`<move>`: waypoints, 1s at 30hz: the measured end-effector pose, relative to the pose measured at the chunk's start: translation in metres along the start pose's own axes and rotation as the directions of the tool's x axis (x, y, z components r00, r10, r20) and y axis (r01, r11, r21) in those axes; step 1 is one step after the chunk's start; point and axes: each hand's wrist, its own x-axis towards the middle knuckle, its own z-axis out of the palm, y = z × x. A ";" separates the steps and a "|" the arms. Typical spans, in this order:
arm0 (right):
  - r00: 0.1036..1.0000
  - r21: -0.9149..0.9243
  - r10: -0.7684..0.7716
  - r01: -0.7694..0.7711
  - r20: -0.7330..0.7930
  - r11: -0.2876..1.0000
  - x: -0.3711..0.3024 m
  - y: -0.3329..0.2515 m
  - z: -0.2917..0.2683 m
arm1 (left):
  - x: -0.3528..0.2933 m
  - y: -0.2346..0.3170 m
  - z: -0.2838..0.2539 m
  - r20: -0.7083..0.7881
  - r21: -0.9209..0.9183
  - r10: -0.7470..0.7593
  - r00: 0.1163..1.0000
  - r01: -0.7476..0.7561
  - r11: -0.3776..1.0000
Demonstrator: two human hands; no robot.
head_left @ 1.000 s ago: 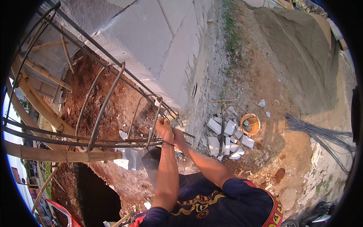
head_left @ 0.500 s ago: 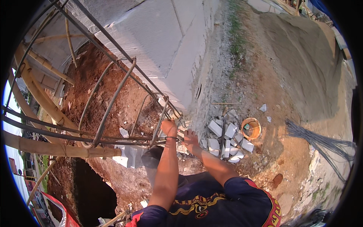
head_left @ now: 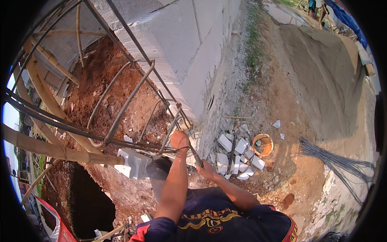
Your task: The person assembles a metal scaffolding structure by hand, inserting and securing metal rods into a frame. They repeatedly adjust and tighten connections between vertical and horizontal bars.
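Observation:
A rebar cage (head_left: 130, 105) of dark steel bars with bent stirrups runs from the upper left to a corner in front of me. My left hand (head_left: 179, 140) is closed in a fist at that corner, against the steel; the exact bar inside the fingers is hidden. Lower and to the right, my right hand (head_left: 207, 170) grips the near end of a dark, slim hand tool (head_left: 196, 155). Its far end reaches up beside my left hand, and its kind is unclear. Just beyond both hands is the corner of a pale block wall (head_left: 189, 109).
Bamboo poles (head_left: 68, 154) cross at left, above a deep dark pit (head_left: 90, 201). Broken white blocks (head_left: 240, 146) lie right of my hands, beside an orange bucket (head_left: 263, 145). Farther right are a bundle of steel rods (head_left: 334, 156) and a sand heap (head_left: 322, 72).
My right hand has drawn down toward me from the cage corner, its fingers now wrapped round the dark tool. The left hand stays at the corner. The view has shifted slightly.

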 end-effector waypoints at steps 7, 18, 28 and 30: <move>0.989 0.166 0.012 -0.037 0.147 0.985 0.022 -0.015 -0.017 | -0.022 -0.027 0.021 -0.252 0.083 0.347 0.903 -0.337 0.938; 0.950 0.397 -0.100 -0.028 0.296 0.917 0.025 -0.039 -0.026 | -0.028 -0.028 0.008 -0.229 0.278 0.500 0.835 -0.436 0.856; 0.960 0.331 -0.030 -0.065 0.277 0.941 0.040 -0.051 -0.026 | -0.032 -0.021 -0.006 -0.069 0.331 0.443 0.894 -0.399 0.855; 0.951 0.325 -0.005 -0.101 0.310 0.940 0.041 -0.049 -0.031 | -0.037 -0.017 -0.003 -0.152 0.311 0.473 0.868 -0.412 0.856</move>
